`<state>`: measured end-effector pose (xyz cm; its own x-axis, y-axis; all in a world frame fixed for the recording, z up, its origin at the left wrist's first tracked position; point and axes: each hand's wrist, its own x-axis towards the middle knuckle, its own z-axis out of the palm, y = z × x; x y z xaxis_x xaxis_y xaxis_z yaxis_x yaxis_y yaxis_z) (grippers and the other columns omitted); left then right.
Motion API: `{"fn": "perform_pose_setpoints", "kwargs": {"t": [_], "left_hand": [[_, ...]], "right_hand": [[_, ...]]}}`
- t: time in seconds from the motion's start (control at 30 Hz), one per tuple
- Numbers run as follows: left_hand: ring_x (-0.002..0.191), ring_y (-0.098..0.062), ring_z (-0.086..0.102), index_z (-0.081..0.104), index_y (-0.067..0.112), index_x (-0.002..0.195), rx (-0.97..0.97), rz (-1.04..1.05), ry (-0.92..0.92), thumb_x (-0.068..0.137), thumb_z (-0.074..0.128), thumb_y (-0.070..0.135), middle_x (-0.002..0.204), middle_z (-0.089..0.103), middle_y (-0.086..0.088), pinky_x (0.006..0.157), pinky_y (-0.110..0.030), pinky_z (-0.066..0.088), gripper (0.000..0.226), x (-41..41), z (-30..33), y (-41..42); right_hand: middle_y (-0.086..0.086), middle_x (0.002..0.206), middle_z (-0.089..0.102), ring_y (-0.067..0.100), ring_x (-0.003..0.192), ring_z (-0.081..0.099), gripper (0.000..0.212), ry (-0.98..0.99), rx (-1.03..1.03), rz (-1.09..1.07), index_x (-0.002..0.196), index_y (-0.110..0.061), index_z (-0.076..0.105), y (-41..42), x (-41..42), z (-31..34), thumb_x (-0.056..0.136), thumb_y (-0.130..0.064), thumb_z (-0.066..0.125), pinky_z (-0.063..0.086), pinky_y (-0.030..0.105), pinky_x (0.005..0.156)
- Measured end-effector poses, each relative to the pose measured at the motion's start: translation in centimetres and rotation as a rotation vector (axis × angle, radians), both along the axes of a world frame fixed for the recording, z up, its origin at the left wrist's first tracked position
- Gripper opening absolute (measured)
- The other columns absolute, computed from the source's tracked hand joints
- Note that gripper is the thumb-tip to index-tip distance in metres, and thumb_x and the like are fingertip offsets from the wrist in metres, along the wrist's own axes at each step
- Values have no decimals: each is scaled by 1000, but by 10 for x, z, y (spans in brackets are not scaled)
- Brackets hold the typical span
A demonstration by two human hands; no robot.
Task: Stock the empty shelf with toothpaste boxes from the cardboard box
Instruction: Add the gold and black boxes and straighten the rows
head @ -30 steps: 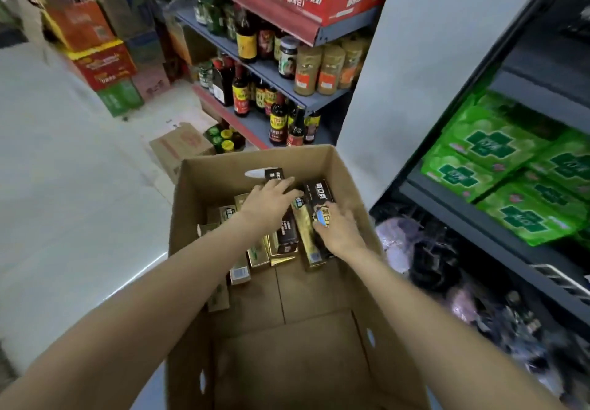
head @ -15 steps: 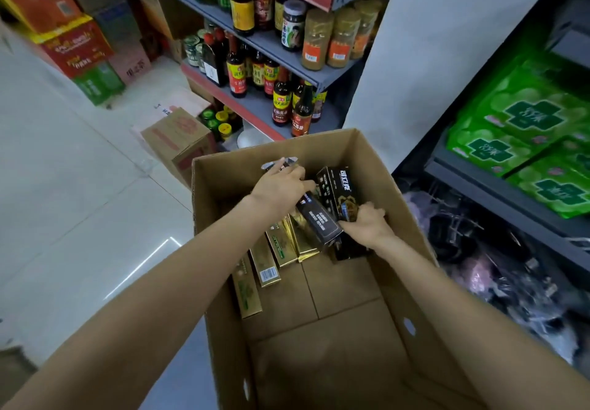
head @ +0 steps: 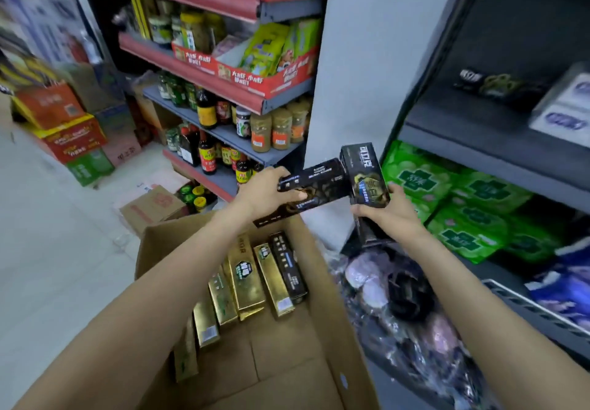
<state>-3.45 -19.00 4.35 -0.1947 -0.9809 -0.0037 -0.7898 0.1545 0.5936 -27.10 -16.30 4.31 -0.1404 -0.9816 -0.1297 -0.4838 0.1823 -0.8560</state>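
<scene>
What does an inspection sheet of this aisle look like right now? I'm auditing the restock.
Surface: dark grey shelf, one black toothpaste box lying on it.
Job's things: brown cardboard box open, with gold toothpaste boxes and one black box inside.
Clutter: bagged goods on the floor.
Hands: left hand holds black boxes; right hand holds an upright black box.
Cables: nothing seen.
Surroundings: sauce bottles, green packs.

Black toothpaste boxes (head: 314,183) in both hands, left hand (head: 265,192) and right hand (head: 388,215), above cardboard box (head: 332,314)
</scene>
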Motion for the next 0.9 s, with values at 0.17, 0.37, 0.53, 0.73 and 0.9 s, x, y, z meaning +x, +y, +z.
{"fn": "perform_pose_setpoints", "kwargs": {"t": [0.17, 0.37, 0.53, 0.73, 0.9], "left_hand": [[49, -17, 43, 43, 10, 67, -31, 139, 146, 88, 59, 48, 56, 46, -4, 48, -29, 24, 46, -102, 39, -3], [44, -18, 28, 26, 14, 54, 5, 226, 22, 86, 58, 54, 49, 28, -1, 48, -31, 17, 59, -154, 73, 2], [47, -17, 31, 26, 15, 55, -81, 301, 78, 85, 58, 55, 51, 30, -1, 50, -31, 19, 60, -201, 105, 3], [72, -43, 54, 27, 14, 53, -136, 393, 202, 84, 60, 55, 66, 48, -26, 54, -31, 23, 61, -244, 117, -19], [83, -36, 60, 36, 13, 59, -199, 367, 117, 84, 57, 58, 73, 58, -17, 52, -32, 29, 56, -269, 114, -69]], "right_hand": [[6, 95, 70, 22, 87, 67, 36, -11, -20, 33, 95, -15, 64, -1, -98, 43, 72, -37, 79, 50, 30, 76], [7, 86, 73, 18, 74, 67, 18, -60, -45, 205, 84, -14, 68, 11, -177, 78, 81, -32, 71, 53, 29, 76], [5, 101, 69, 21, 92, 66, 40, -40, -161, 147, 105, -11, 63, -9, -192, 106, 78, -39, 71, 52, 37, 85], [8, 100, 66, 26, 90, 63, 44, -107, -168, 30, 107, -9, 57, -45, -208, 113, 76, -39, 68, 48, 33, 72], [16, 104, 66, 30, 92, 62, 45, -7, -165, -29, 104, -3, 59, -93, -230, 114, 76, -38, 57, 44, 34, 73]]}}
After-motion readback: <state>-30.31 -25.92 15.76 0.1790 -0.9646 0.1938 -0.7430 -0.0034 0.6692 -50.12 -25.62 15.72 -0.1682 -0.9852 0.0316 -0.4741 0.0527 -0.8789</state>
